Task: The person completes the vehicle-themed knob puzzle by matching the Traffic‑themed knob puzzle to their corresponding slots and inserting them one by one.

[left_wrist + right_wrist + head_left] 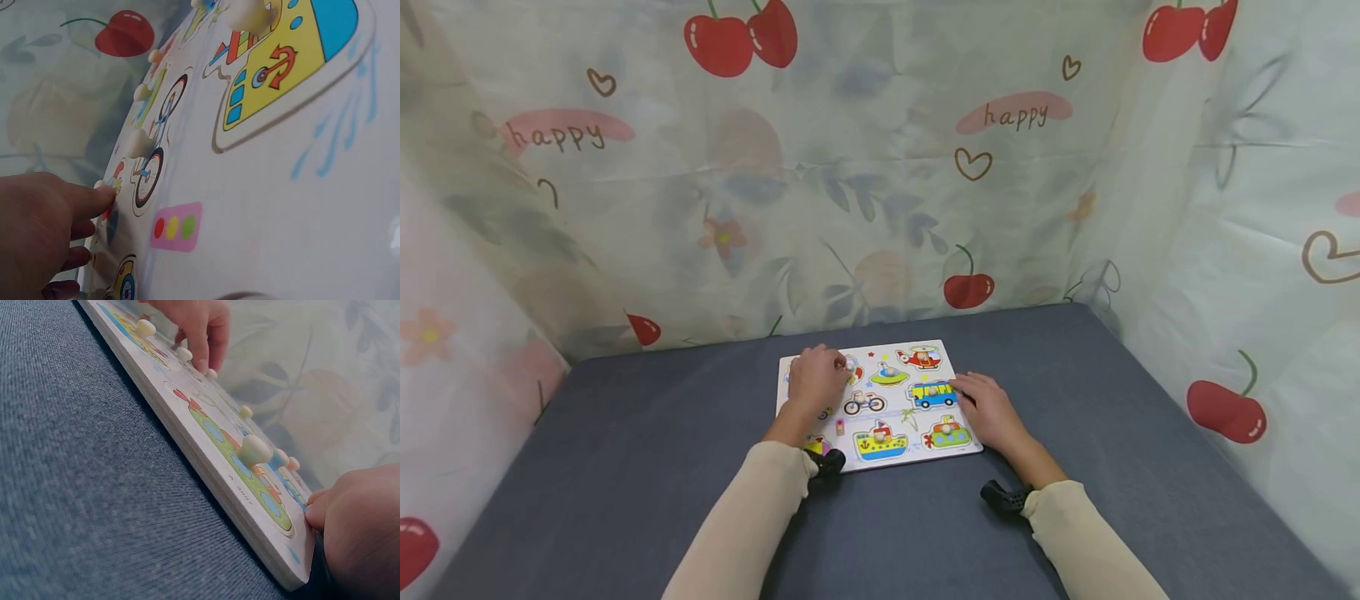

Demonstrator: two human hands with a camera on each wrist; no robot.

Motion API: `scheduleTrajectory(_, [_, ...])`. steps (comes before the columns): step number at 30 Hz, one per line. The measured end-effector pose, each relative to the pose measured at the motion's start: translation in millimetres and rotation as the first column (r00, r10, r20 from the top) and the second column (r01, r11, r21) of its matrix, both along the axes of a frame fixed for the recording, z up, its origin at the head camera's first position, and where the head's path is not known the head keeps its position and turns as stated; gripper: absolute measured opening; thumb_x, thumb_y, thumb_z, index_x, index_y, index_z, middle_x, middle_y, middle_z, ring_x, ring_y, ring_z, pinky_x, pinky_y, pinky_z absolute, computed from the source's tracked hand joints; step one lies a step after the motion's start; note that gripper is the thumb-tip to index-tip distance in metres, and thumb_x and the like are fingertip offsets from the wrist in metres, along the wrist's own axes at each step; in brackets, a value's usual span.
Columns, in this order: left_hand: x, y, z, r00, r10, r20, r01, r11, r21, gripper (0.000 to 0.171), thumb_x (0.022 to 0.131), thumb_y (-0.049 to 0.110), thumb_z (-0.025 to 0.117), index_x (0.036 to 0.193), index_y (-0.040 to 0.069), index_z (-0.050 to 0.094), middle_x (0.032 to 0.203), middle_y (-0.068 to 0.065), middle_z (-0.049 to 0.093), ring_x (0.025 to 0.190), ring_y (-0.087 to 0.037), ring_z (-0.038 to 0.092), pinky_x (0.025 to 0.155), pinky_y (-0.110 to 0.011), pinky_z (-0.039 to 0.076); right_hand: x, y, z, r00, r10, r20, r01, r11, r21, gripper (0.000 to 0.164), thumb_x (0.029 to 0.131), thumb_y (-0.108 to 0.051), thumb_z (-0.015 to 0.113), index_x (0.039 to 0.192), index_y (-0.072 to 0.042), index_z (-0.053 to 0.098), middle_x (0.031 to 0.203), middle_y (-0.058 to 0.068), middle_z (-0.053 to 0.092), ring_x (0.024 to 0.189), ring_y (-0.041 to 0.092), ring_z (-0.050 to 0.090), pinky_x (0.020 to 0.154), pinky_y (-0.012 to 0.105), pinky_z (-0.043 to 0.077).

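A white knobbed puzzle board point(895, 402) with vehicle pictures lies on the table. My left hand point(816, 379) reaches over its upper left part and pinches the knob of a puzzle piece with red on it point(853, 371); the palm hides much of that corner. In the left wrist view, thumb and fingertip meet at this small knob. My right hand point(992, 412) rests at the board's right edge, fingertips touching the edge beside the blue and yellow bus piece point(932, 394). Just below is the green submarine piece point(240, 462), its pale knob standing up.
A boat piece point(880, 442), bicycle piece point(864, 403), helicopter piece point(921, 358) and flying saucer piece point(889, 375) sit in the board. Dark grey cloth covers the table point(662, 467). Printed curtains point(865, 192) hang behind and at both sides.
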State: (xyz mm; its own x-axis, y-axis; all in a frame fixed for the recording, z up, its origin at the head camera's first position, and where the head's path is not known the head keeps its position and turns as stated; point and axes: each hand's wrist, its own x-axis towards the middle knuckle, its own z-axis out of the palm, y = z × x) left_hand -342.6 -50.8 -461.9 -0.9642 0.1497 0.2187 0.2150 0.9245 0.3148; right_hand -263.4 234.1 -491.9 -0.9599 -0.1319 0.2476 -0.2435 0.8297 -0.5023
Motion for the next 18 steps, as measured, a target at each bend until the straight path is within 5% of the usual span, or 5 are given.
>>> scheduleTrajectory(18, [22.7, -38.2, 6.9, 0.999, -0.036, -0.018, 0.038, 0.991, 0.125, 0.026, 0.085, 0.024, 0.076, 0.110, 0.016, 0.073, 0.105, -0.002, 0.064, 0.099, -0.025, 0.054, 0.089, -0.044, 0.041, 0.4, -1.2, 0.3, 1.000, 0.008, -0.001, -0.008, 1.000, -0.023, 0.035, 0.097, -0.011, 0.057, 0.131, 0.000, 0.060, 0.136, 0.018, 0.054, 0.134, 0.038, 0.039, 0.107, 0.055, 0.029])
